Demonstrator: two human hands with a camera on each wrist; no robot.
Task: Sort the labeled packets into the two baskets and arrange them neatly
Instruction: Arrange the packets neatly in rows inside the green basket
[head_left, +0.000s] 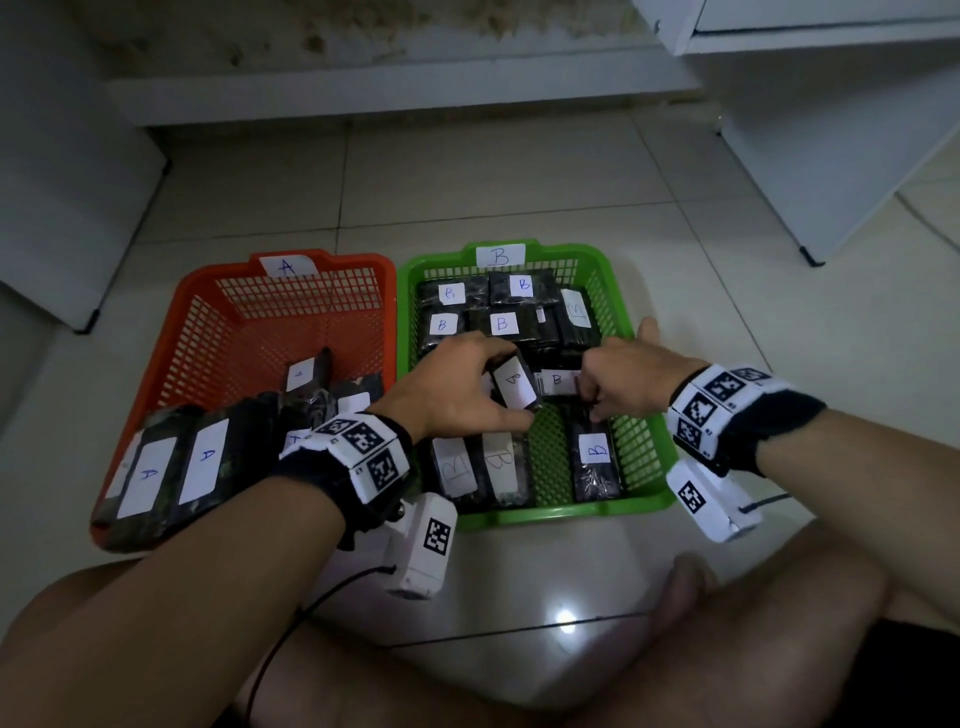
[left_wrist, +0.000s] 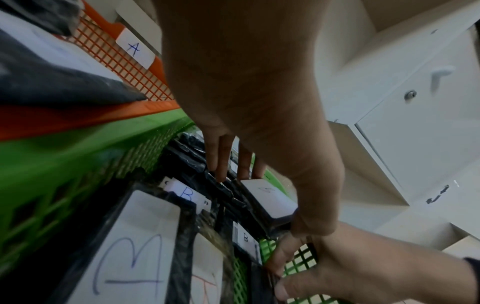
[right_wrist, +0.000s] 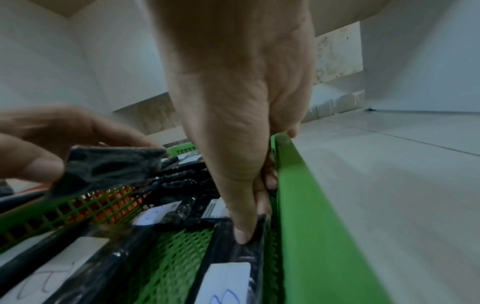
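**Both hands at work over green basket B**

Seen from the head view: two mesh baskets side by side on a tiled floor, rims touching. Orange basket (head_left: 208, 291), tagged A on its far rim, at left. Green basket (head_left: 621, 312), tagged B, at right.

Left hand (head_left: 457, 395) over the middle of the green basket, fingers and thumb curled round a dark packet (head_left: 514, 387). Packet lifted and tilted, its white B label facing up. Same grasp confirmed by the left wrist view: fingertips (left_wrist: 221, 172) along one long edge, thumb at the opposite edge.

Right hand (head_left: 628, 384) just beside, near the basket's right wall. Fingers bent downward onto the far end of a flat B packet (head_left: 595, 457) at the front right. In the right wrist view, thumb tip (right_wrist: 242, 234) pressed on that packet's top, other fingers tucked behind its end. Looked like a pinch, though partly hidden.

Elsewhere in the green basket: B packets in rows at the back, two more flat at the front left, bare mesh between those and the right-hand packet.

In the orange basket: A packets (head_left: 205, 462) piled at the near end, two large ones across the front rim. Far half showing bare mesh.

White cabinets along the back and right.
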